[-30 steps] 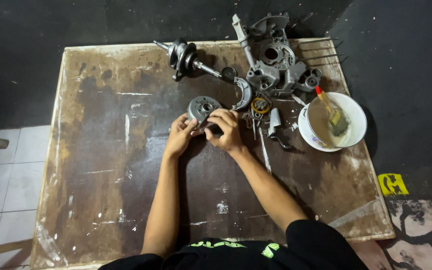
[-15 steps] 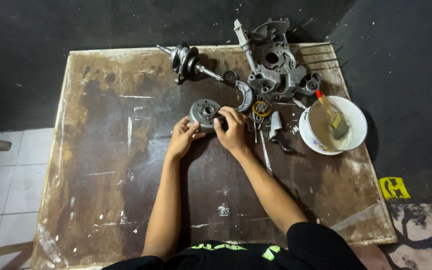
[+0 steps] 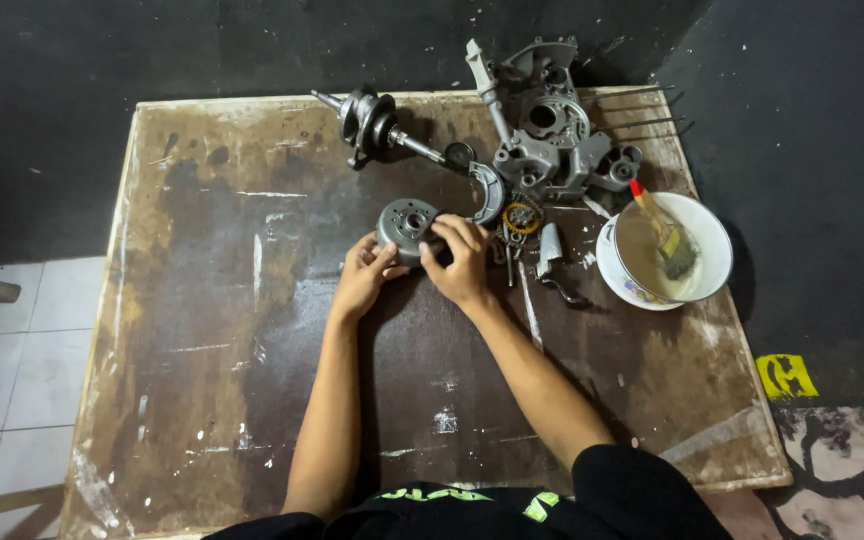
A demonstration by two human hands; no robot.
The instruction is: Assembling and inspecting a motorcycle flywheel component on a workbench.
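Observation:
A round grey metal flywheel (image 3: 407, 222) with a central hub sits between both my hands near the middle of a stained wooden table (image 3: 202, 330). My left hand (image 3: 362, 277) grips its lower left edge with the fingers curled against it. My right hand (image 3: 460, 262) wraps the right side, fingers over the rim. The lower part of the flywheel is hidden behind my fingers.
A crankshaft (image 3: 377, 125) lies at the back of the table. A grey engine case (image 3: 552, 140) stands at the back right, with small parts (image 3: 524, 222) in front. A white bowl (image 3: 712, 245) holding a red-handled brush (image 3: 664, 238) sits at the right. Tiled floor (image 3: 12, 330) lies left.
Both hands and the flywheel stay at the same spot on the table; the fingers have shifted slightly around the rim. The camera view has moved a little.

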